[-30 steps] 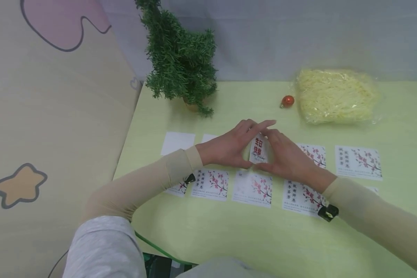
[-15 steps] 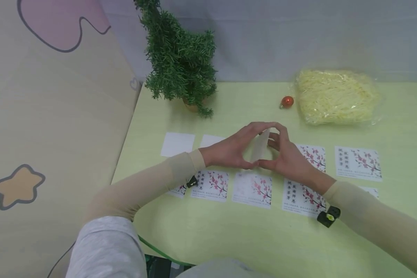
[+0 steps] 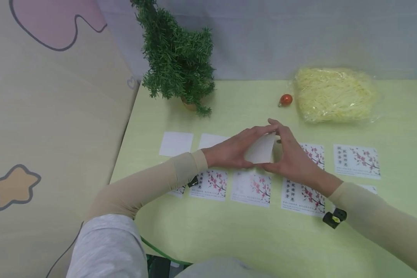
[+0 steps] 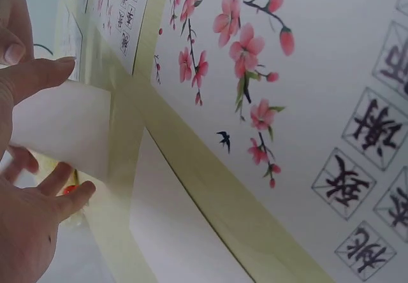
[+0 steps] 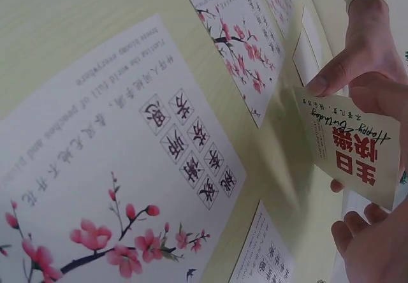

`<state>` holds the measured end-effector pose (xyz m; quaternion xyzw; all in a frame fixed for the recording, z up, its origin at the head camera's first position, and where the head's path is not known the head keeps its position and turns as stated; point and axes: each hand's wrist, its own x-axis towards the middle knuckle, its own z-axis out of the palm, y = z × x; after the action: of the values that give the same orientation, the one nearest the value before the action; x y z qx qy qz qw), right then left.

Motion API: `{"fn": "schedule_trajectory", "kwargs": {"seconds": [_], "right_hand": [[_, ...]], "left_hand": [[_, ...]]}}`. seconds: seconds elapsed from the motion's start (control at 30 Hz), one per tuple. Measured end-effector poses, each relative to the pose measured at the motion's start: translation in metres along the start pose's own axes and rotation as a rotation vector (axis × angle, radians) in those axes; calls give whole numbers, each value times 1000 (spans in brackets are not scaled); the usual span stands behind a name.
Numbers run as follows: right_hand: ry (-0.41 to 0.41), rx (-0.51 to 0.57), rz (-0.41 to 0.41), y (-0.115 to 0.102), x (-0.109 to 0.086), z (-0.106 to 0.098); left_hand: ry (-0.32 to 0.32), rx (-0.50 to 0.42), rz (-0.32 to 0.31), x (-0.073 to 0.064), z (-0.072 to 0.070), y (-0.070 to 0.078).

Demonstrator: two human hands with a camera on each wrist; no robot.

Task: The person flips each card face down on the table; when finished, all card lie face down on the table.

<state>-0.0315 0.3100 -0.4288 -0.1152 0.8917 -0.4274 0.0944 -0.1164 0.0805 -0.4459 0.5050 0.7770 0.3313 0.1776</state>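
Above the table, a small card (image 3: 261, 150) is held between both hands, its blank white side toward the head camera. In the right wrist view, the card (image 5: 341, 146) shows red Chinese characters and "Happy Birthday" on its other side. My left hand (image 3: 229, 151) pinches it with the thumb low and the fingers at the top. From the other side, my right hand (image 3: 297, 166) has its thumb at the lower corner and its index finger at the upper one. Below lies a card with pink blossoms (image 3: 251, 188), partly faded by glare.
More blossom cards (image 3: 357, 161) lie in rows, with a blank white card (image 3: 176, 144) at the left. Behind stand a small artificial tree (image 3: 180, 58), a red bauble (image 3: 286, 100) and a clear bag of yellow shreds (image 3: 335, 94). A wall (image 3: 66, 135) borders the table's left.
The small card has turned between the hands: its red-printed side faced the head camera, then it stood nearly edge-on, and now its blank side shows. The right fingers have shifted along its top.
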Motion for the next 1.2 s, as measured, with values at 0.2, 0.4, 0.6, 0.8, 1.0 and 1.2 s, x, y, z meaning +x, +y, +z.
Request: {"fn": "schedule_trajectory", "kwargs": {"seconds": [0.2, 0.4, 0.6, 0.8, 1.0, 1.2], "right_hand": [[-27, -120, -3, 9, -12, -8], [-104, -408, -41, 26, -22, -15], [-153, -474, -53, 39, -31, -15], [-138, -495, -99, 41, -26, -23], [-133, -524, 18, 46, -26, -65], [-176, -536, 117, 68, -44, -94]], "left_hand": [[-6, -44, -60, 9, 7, 4], [-75, -13, -97, 15, 20, 6], [-149, 48, -117, 15, 31, 8], [-114, 133, -100, 13, 25, 7], [-41, 294, -16, 24, 19, 14], [-114, 416, -70, 62, 32, 27]]}}
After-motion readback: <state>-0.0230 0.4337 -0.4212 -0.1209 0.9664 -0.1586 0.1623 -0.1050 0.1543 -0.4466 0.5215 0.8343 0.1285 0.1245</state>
